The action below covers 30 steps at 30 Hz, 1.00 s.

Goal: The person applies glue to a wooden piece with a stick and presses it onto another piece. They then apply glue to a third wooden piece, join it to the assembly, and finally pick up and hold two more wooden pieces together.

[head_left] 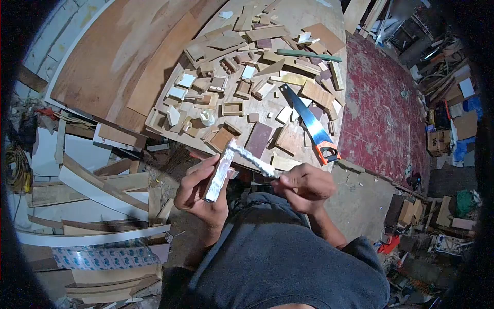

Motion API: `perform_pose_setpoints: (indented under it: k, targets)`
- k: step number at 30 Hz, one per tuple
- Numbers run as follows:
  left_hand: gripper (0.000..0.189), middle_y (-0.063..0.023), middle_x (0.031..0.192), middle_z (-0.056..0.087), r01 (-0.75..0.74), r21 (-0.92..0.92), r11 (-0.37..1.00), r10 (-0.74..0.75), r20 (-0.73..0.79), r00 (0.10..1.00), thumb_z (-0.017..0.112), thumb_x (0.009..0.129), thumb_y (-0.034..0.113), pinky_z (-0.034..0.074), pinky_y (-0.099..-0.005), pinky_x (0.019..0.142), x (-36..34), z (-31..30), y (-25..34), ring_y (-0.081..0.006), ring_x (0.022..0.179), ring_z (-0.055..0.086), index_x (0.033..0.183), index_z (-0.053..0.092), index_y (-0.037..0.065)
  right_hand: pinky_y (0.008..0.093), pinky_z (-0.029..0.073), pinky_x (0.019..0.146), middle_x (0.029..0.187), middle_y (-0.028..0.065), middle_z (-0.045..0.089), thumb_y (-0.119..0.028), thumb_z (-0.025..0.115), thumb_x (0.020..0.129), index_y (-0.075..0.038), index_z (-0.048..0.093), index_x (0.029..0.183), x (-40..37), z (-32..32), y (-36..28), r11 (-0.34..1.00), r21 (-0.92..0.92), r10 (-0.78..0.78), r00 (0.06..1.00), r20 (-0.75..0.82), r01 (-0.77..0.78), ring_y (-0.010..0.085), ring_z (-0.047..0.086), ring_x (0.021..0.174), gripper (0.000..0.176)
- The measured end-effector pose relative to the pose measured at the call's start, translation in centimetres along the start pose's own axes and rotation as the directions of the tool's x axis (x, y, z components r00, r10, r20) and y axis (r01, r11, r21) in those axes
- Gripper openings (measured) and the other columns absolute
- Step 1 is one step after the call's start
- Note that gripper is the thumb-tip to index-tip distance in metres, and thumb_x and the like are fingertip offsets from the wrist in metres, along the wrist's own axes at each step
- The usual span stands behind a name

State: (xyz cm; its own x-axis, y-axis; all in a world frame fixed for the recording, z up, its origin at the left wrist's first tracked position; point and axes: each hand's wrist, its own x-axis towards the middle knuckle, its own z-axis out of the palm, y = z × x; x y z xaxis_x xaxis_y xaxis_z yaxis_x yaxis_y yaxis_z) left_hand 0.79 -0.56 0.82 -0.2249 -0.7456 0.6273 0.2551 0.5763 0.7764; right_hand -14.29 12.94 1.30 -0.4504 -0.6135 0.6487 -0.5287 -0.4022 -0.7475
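My left hand [198,193] is closed around a small wooden block [219,178], whose upper face is smeared with white paste. Pinched in my right hand [309,188] is a thin stick [253,158] thickly coated with the same white paste. The far tip of the stick meets the upper end of the block. Both hands are above the near edge of a plywood table [200,141]. Just beyond the block, an open wooden tray-like piece [222,138] lies on the table, with a flat maroon piece [259,139] to its right.
A handsaw [307,117] with an orange and black handle lies at the table's right side. Several wood offcuts and small box shapes cover the tabletop, with a small plastic bag [207,118] among them. Stacked boards [87,195] stand at left; a worn red surface [381,108] adjoins at right.
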Motion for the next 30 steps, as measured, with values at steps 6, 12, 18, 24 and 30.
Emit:
perform_pose_setpoints:
  k: [6,12,18,24,30]
  targets:
    - [0.033,-0.0247,0.102,0.065,-0.001,0.005,1.0,0.001,-0.005,1.0,0.071,0.076,-0.011,0.057,-0.0334,0.08,0.0,0.2,0.3,-0.0267,0.092,0.067,0.102,0.053,-0.005,0.0268,0.052,0.053,0.069,0.0153,0.067,0.009,0.075,0.068,0.004,0.071,0.084,-0.5,0.1,0.3,1.0,0.015,-0.024,0.996,-0.088,0.025,0.0204,0.067,0.059,0.017]
    - [0.035,-0.024,0.103,0.065,-0.023,0.029,0.999,0.021,0.046,0.999,0.071,0.075,-0.012,0.057,-0.034,0.08,0.0,0.1,0.6,-0.0271,0.093,0.067,0.104,0.053,-0.004,0.0265,0.052,0.054,0.07,0.0141,0.067,0.009,0.074,0.067,0.003,0.072,0.089,-1.4,0.5,-0.2,0.999,0.035,0.019,1.0,0.001,-0.02,0.0201,0.068,0.062,0.023]
    - [0.031,-0.0242,0.102,0.065,-0.02,0.021,1.0,0.019,0.032,0.999,0.07,0.077,-0.01,0.058,-0.0329,0.079,-0.3,0.4,0.6,-0.0269,0.092,0.068,0.103,0.054,-0.004,0.027,0.054,0.057,0.071,0.0151,0.067,0.009,0.074,0.067,0.004,0.071,0.088,-1.4,-0.2,0.0,1.0,0.024,-0.01,0.999,-0.051,0.012,0.0216,0.069,0.065,0.022]
    - [0.026,-0.0242,0.101,0.066,0.003,0.014,1.0,-0.004,0.05,0.999,0.068,0.08,-0.008,0.058,-0.0346,0.078,-0.4,0.6,0.7,-0.0282,0.092,0.068,0.103,0.056,-0.003,0.0268,0.054,0.056,0.073,0.0168,0.068,0.01,0.073,0.068,0.003,0.071,0.087,-1.3,-0.6,-0.1,0.999,0.043,0.026,1.0,-0.005,-0.026,0.0213,0.069,0.064,0.021]
    - [0.027,-0.0245,0.102,0.066,-0.043,0.037,0.998,0.042,0.026,0.999,0.068,0.08,-0.008,0.058,-0.035,0.08,-0.4,0.8,0.4,-0.0283,0.093,0.068,0.104,0.055,-0.003,0.0246,0.051,0.052,0.071,0.016,0.068,0.01,0.073,0.069,0.004,0.07,0.082,-1.9,-0.3,0.5,0.992,0.098,0.098,0.986,-0.136,-0.085,0.019,0.067,0.06,0.015]
